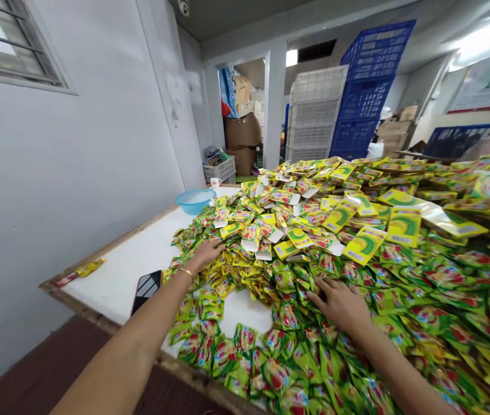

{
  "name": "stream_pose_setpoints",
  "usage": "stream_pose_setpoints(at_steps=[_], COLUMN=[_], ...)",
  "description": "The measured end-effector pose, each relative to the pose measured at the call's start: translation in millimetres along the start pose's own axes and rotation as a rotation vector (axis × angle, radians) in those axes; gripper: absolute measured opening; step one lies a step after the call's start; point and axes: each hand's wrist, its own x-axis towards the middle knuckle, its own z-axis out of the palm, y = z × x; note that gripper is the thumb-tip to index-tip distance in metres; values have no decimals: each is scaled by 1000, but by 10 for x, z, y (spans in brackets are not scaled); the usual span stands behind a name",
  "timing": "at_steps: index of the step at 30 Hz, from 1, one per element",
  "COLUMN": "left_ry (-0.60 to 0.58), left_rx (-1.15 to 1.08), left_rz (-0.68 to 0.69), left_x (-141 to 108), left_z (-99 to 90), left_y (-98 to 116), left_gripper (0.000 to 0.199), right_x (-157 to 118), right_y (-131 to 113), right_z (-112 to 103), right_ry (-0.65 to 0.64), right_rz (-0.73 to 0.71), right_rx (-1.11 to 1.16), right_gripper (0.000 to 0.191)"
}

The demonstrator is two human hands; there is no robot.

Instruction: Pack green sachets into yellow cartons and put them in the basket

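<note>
My left hand (207, 252), with a bracelet at its wrist, reaches to the edge of a heap of small yellow sachets (238, 270). Its fingers are stretched out and touch the heap near some small open cartons (251, 236); the fingertips are partly hidden. Over the green sachets (288, 316), my right hand (343, 304) lies palm down with thumb and fingers apart. No held thing shows in either hand. Flat yellow and green cartons (365, 245) lie in a large pile beyond the right hand. More green sachets spread along the near edge.
The white table (126, 271) has a wooden rim. A dark phone (147, 291) lies by my left forearm. A yellow packet (90, 268), a blue basin (195, 200) and a cup (215, 183) are farther left. White crates (316, 112) and blue crates (364, 95) stand stacked behind.
</note>
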Motion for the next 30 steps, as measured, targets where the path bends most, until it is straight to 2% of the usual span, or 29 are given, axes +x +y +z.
stream_pose_setpoints(at_steps=[3,5,8,11,13,15,18,21,24,27,30], left_ry=[-156,-216,-274,-305,-296,-236,-65,92,180,206,198], left_rx=[18,26,31,31,30,-13,-151,-227,-278,-337,-393], left_rz=[-89,-117,-77,-27,-23,-19,-4,13,74,145,192], left_x=[295,341,193,-110,-294,-398,-368,-141,274,871,1563], left_z=[156,227,279,311,315,280,150,-22,-187,-331,-424], left_y=[163,248,294,254,192,117,48,139,389,649,799], left_gripper=[56,61,56,44,40,38,36,36,37,42,42], right_x=[307,464,535,397,253,132,82,241,592,1066,1562], right_y=[-122,-233,-397,-513,-548,-533,-407,-188,79,395,765], right_z=[90,143,193,186,140,59,-121,-349,-613,-905,-1185], right_ry=[-128,-186,-201,-193,-185,-150,56,348,512,520,394], right_rz=[-14,-12,-66,-134,-150,-145,-171,-170,-75,88,274], right_rx=[38,83,119,146,149,140,137,93,-34,-100,-38], right_gripper=[56,55,48,44,43,43,44,39,37,39,47])
